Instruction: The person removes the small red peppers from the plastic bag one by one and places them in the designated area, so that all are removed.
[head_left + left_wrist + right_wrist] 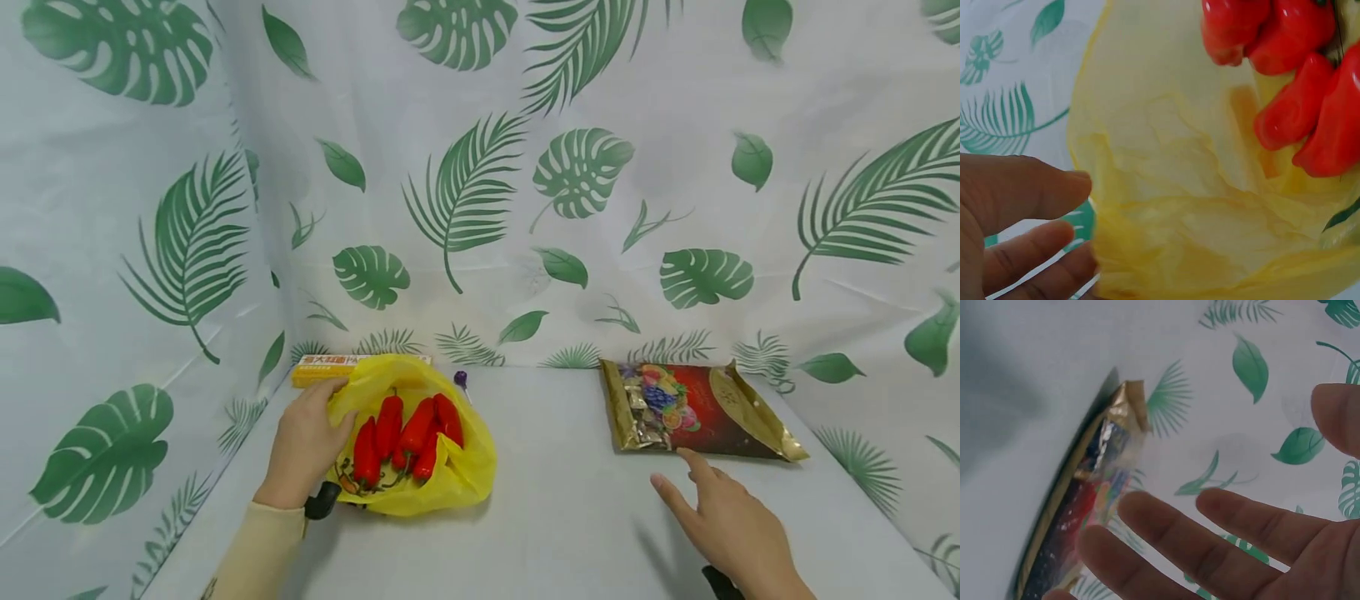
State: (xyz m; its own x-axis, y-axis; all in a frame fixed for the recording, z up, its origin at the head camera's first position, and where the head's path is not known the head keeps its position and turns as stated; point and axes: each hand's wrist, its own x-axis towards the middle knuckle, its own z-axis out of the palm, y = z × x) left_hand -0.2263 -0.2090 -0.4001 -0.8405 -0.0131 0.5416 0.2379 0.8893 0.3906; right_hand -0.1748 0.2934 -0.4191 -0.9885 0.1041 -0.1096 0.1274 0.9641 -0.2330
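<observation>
Head view alone shows a purple-topped stick (461,379); the yellow bag (471,471) partly hides a box (311,370); left hand (302,435) and right hand (731,518) spread loosely.

Your head view looks forward and down across the table (555,517), over your left hand (303,442) and right hand (731,521). Your left wrist view looks closely into the bag (1160,169); your right looks past spread fingers (1147,515) toward the packet (1079,506). The head view shares both.
</observation>
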